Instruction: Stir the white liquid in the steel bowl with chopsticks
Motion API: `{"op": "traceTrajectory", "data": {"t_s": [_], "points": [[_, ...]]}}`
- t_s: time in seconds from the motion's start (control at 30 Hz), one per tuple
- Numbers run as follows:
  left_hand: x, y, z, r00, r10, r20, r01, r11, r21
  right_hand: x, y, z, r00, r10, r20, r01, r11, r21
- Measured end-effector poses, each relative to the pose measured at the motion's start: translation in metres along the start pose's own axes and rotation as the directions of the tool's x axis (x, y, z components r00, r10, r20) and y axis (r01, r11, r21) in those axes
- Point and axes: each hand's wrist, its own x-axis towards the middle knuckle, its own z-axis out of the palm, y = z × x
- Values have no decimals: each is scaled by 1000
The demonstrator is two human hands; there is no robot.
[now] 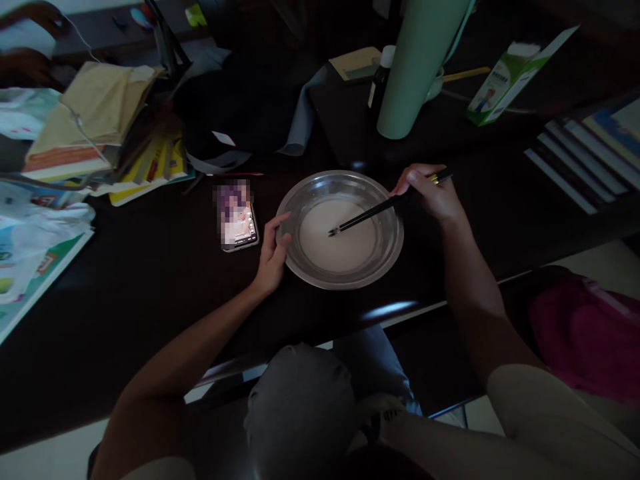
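A round metal bowl (345, 280) sits on the dark table before me, with a pale, milky liquid (325, 247) in its bottom. My left hand (273, 257) grips the bowl's left rim, thumb and fingers at the edge. In my right hand (433, 190), over the bowl's right side, is a pair of black chopsticks (370, 213). They slant down to the left, held close together, and their tips are at the liquid. Whether the tips dip below its surface I cannot tell.
Left of the bowl lies a lit phone (239, 230). Behind stand a tall green flask (417, 73), a small dark bottle (380, 80) and a green-white box (500, 87). Books (585, 160) are stacked right; papers and an envelope (95, 100) pile left. Another person's hand (35, 20) shows top left.
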Motion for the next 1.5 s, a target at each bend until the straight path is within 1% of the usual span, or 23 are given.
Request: {"op": "traceTrajectory", "data": {"t_s": [0.07,0.17,0.23,0.27,0.33,0.43,0.47,0.53,0.63,0.73,0.83,0.93,1.03,1.07,1.13,1.2,1.23,1.3,1.4,1.43,1.5], "points": [[0,0,0,1000,1,-2,-1,1000,1,-1,0,-1,1000,19,-13,-19,1000,22],[0,0,0,1000,5,-12,-5,1000,8,-1,-2,1,996,44,80,-46,999,18],[0,0,1,1000,-7,-8,7,1000,-7,-1,-2,2,993,45,110,-44,999,-13],[0,1,1,1000,-15,-5,15,1000,-17,-1,-2,2,994,45,99,-42,999,-30],[0,1,1,1000,-27,-3,27,999,-25,0,-2,1,998,44,41,-42,998,-54],[0,2,1,1000,-24,-15,24,1000,-7,0,0,0,999,43,-21,-43,999,-26],[0,3,0,1000,-23,-16,23,1000,1,0,0,0,999,45,-14,-45,999,-14],[0,4,0,1000,-21,-11,21,1000,7,-1,-1,1,998,53,36,-53,999,-7],[1,4,0,1000,-23,-2,23,1000,-4,0,-2,2,994,47,97,-44,998,-36],[1,4,0,1000,-18,-11,18,1000,-10,1,0,1,999,19,47,-17,999,-46],[0,3,0,1000,-24,-5,23,1000,-13,0,2,-2,1000,14,-17,-14,1000,6],[0,1,1,1000,-24,-3,23,1000,-19,-1,1,0,999,16,35,-17,1000,23],[0,0,0,1000,-21,1,21,999,-32,-1,-2,4,995,15,97,-12,1000,-26],[0,-1,0,1000,-22,3,22,999,-34,-1,-2,4,996,14,90,-10,999,-40],[0,0,0,1000,-24,0,24,999,-28,0,-1,4,999,3,35,-2,999,-41],[0,0,0,1000,-26,-4,26,999,-23,0,0,1,1000,-5,-25,5,1000,-12],[0,0,0,1000,-24,-4,24,999,-21,0,1,0,999,-7,-31,7,1000,8],[0,0,0,1000,-16,-4,16,1000,-20,-1,1,0,1000,4,16,-5,999,38],[0,1,0,1000,-15,-1,15,1000,-17,-1,-1,2,994,36,105,-37,999,7],[0,1,0,1000,-18,-3,18,1000,-17,-1,-2,3,993,46,108,-44,999,-17],[0,2,0,1000,-20,-9,19,1000,-13,0,-4,4,996,55,65,-51,997,-51]]}}
